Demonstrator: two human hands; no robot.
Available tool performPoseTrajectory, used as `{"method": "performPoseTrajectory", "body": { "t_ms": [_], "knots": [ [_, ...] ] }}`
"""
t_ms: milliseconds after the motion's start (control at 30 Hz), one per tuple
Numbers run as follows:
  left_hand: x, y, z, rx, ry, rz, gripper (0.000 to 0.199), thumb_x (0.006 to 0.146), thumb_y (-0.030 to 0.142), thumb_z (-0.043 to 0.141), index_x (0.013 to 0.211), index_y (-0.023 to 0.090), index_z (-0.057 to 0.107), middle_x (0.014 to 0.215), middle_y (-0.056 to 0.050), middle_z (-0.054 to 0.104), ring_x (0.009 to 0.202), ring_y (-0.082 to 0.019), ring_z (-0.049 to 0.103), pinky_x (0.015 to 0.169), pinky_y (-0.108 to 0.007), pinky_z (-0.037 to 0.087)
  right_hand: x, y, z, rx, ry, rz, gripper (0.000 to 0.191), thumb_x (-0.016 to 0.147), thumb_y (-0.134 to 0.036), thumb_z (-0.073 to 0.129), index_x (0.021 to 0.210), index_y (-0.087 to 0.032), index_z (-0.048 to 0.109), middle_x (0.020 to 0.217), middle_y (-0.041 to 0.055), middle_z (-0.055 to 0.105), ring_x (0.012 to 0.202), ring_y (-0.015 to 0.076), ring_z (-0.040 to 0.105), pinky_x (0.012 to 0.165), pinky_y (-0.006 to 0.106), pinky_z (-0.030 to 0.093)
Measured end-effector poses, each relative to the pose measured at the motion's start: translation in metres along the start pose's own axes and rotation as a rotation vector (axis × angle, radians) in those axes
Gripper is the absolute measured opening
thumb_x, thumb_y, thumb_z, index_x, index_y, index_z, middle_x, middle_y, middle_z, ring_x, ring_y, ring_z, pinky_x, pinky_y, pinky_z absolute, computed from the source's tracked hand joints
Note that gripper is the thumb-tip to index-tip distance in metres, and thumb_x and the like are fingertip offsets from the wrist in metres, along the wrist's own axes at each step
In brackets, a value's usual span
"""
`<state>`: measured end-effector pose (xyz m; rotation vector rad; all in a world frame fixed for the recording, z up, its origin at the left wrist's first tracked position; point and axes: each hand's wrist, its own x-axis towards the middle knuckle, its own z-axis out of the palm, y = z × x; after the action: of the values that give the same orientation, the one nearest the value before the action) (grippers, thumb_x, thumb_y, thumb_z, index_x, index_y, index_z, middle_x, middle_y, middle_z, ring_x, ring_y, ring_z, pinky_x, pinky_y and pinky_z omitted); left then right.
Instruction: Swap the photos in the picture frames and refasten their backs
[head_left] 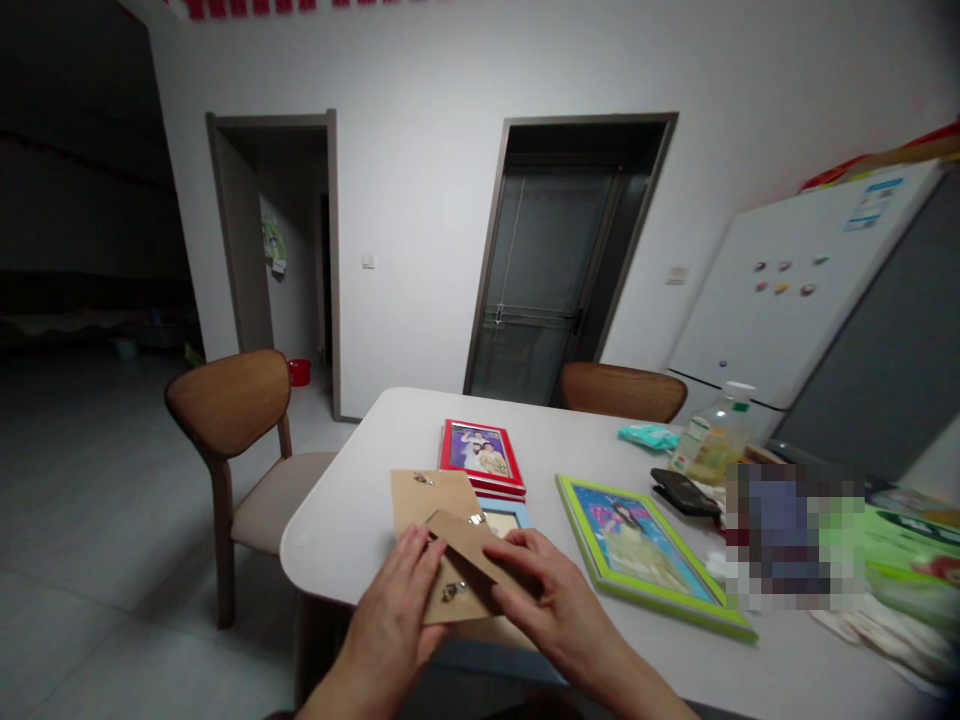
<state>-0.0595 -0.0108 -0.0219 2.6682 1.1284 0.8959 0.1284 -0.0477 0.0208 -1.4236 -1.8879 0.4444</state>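
Brown backing boards (429, 492) with small metal hangers overlap near the table's front edge. My left hand (396, 590) grips the boards at their lower left, fingers on top. On the right, my right hand (551, 590) holds the tilted upper board (472, 545) between thumb and fingers. Partly covered by the boards lies a light blue frame (513, 512). Just behind it, red picture frames (482, 455) are stacked. A lime-green frame (652, 550) with a portrait lies flat to the right of my right hand.
On the white table (337, 500), a bottle of yellowish liquid (712, 435), a teal packet (649, 437), a black object (684, 493) and a green bag (892, 540) stand or lie at the right. Wooden chairs (232, 405) are left and behind.
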Motion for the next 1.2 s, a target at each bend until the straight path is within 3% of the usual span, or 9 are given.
{"method": "performPoseTrajectory", "body": {
  "t_ms": [200, 400, 567, 800, 933, 1200],
  "knots": [
    [0.016, 0.027, 0.045, -0.159, -0.278, -0.055, 0.063, 0.063, 0.014, 0.063, 0.12, 0.012, 0.036, 0.127, -0.016, 0.038, 0.117, -0.027, 0.033, 0.097, -0.043, 0.03, -0.033, 0.056, -0.008, -0.179, 0.021, 0.211, 0.028, 0.069, -0.029, 0.047, 0.092, -0.021, 0.061, 0.092, 0.0078, 0.053, 0.088, 0.0198, 0.051, 0.079, 0.031, 0.041],
    [0.011, 0.025, 0.049, -0.131, -0.252, -0.1, 0.04, 0.07, 0.013, 0.052, 0.11, 0.015, 0.046, 0.117, -0.012, 0.05, 0.11, -0.024, 0.042, 0.097, -0.046, 0.027, -0.031, 0.066, 0.013, -0.218, 0.006, 0.179, 0.03, 0.07, -0.027, 0.046, 0.096, -0.019, 0.059, 0.091, 0.0078, 0.053, 0.086, 0.0181, 0.051, 0.079, 0.029, 0.04],
    [0.0, 0.015, 0.047, -0.138, -0.273, -0.043, 0.048, 0.065, 0.029, 0.062, 0.108, 0.017, 0.044, 0.124, -0.012, 0.043, 0.116, -0.025, 0.034, 0.098, -0.049, 0.021, -0.031, 0.075, 0.026, -0.366, 0.019, 0.138, 0.03, 0.069, -0.025, 0.048, 0.096, -0.02, 0.059, 0.091, 0.0088, 0.053, 0.088, 0.0209, 0.048, 0.079, 0.034, 0.038],
    [-0.003, 0.001, 0.044, -0.164, -0.286, -0.024, 0.028, 0.063, 0.026, 0.064, 0.086, 0.018, 0.05, 0.122, -0.011, 0.045, 0.116, -0.023, 0.034, 0.099, -0.047, 0.018, -0.027, 0.053, 0.035, -0.443, -0.095, -0.077, 0.025, 0.076, -0.025, 0.043, 0.097, -0.029, 0.055, 0.108, 0.0051, 0.048, 0.099, 0.0206, 0.042, 0.082, 0.036, 0.034],
    [-0.002, -0.002, 0.041, -0.186, -0.286, -0.043, 0.028, 0.061, 0.026, 0.066, 0.082, 0.018, 0.05, 0.121, -0.011, 0.046, 0.116, -0.022, 0.035, 0.099, -0.045, 0.018, -0.022, 0.042, 0.039, -0.421, -0.174, -0.137, 0.022, 0.077, -0.027, 0.043, 0.095, -0.03, 0.055, 0.11, 0.0029, 0.047, 0.101, 0.02, 0.04, 0.084, 0.037, 0.032],
    [-0.002, -0.005, 0.04, -0.235, -0.261, -0.039, 0.026, 0.061, 0.03, 0.065, 0.081, 0.02, 0.051, 0.119, -0.008, 0.048, 0.114, -0.022, 0.037, 0.099, -0.045, 0.018, -0.022, 0.041, 0.032, -0.407, -0.233, -0.206, 0.022, 0.075, -0.026, 0.046, 0.095, -0.029, 0.055, 0.101, 0.0015, 0.049, 0.096, 0.0173, 0.04, 0.083, 0.033, 0.032]
  ]
}}
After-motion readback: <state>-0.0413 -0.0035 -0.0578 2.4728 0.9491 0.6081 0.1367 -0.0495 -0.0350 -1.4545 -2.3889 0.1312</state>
